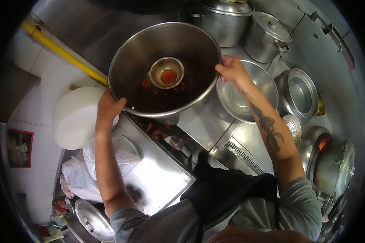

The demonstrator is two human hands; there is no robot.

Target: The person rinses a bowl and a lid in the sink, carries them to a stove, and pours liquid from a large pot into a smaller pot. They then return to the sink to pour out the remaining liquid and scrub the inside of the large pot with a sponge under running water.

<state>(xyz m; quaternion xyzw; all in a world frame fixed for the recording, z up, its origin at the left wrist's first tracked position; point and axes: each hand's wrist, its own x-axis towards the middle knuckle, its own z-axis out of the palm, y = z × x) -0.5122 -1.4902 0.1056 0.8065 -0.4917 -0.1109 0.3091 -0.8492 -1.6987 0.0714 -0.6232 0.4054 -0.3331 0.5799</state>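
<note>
A large steel stockpot (pixel 134 44) stands in front of me, with dark reddish-brown liquid (pixel 150 101) low inside. A small metal bowl (pixel 155 69) sits in the liquid, with some orange-red liquid in it. My left hand (pixel 109 106) grips the pot's near left side, thumb over the rim. On the right side, my right hand (pixel 232 69) has its fingers closed round the rim. The fingers under the rim are partly hidden on both sides. Just below my right hand is a wide shallow steel basin (pixel 247 103).
Lidded pots (pixel 267 36) stand at the back right, with an open pot (pixel 300 93) nearer. A perforated skimmer (pixel 292 127) lies by my right forearm. To the left are a thick white round block (pixel 75 117), plastic bags (pixel 79 174) and a yellow pipe (pixel 65 52).
</note>
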